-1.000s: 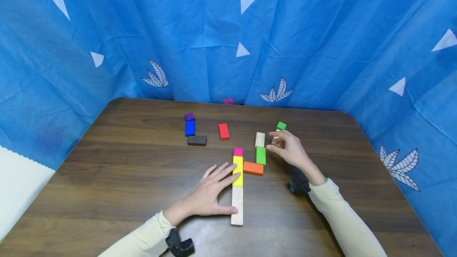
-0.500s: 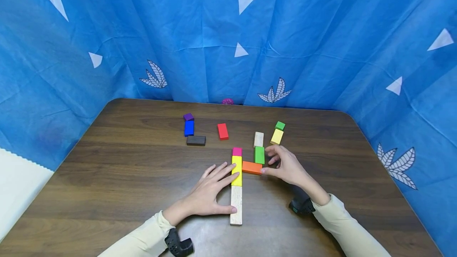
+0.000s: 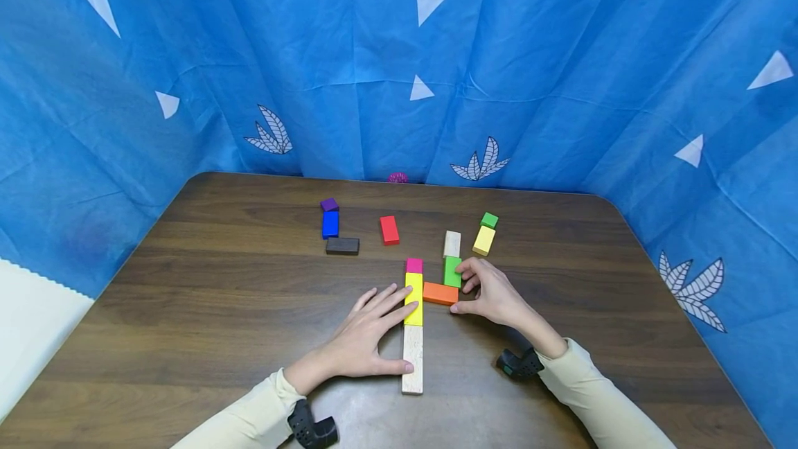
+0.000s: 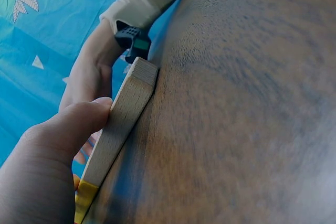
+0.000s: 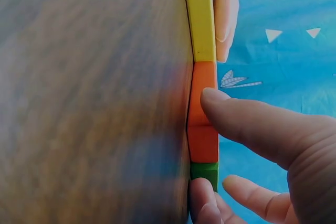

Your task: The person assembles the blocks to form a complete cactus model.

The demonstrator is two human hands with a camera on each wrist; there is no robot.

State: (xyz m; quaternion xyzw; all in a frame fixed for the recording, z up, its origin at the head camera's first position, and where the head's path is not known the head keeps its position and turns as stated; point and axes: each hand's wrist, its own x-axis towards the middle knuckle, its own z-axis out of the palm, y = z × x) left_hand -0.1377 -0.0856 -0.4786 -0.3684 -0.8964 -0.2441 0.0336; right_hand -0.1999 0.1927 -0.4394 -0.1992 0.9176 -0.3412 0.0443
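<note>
My left hand (image 3: pixel 368 338) rests along the left side of a joined row, fingertips on a yellow block (image 3: pixel 414 316) and thumb on a long plain wooden block (image 3: pixel 413 359). A pink block (image 3: pixel 414 265) tops that row. From the yellow block an orange block (image 3: pixel 440 294) runs rightward. A green block (image 3: pixel 451 272) stands against its far side, with a pale wooden block (image 3: pixel 451 244) beyond. With my right hand (image 3: pixel 495 295), I touch the orange block's near side with the thumb (image 5: pixel 244 124) and the green block with a fingertip (image 5: pixel 202 195).
Farther right lie a pale yellow block (image 3: pixel 483 240) and a small green block (image 3: pixel 489 219). A red block (image 3: pixel 389 231) lies behind the row. To the left are blue (image 3: pixel 330 225), purple (image 3: pixel 329 204) and black (image 3: pixel 343 247) blocks. A blue curtain (image 3: pixel 349 54) encloses the table's back.
My right hand has moved from beside the pale yellow block nearer to me, onto the orange and green blocks. My left hand has stayed in place.
</note>
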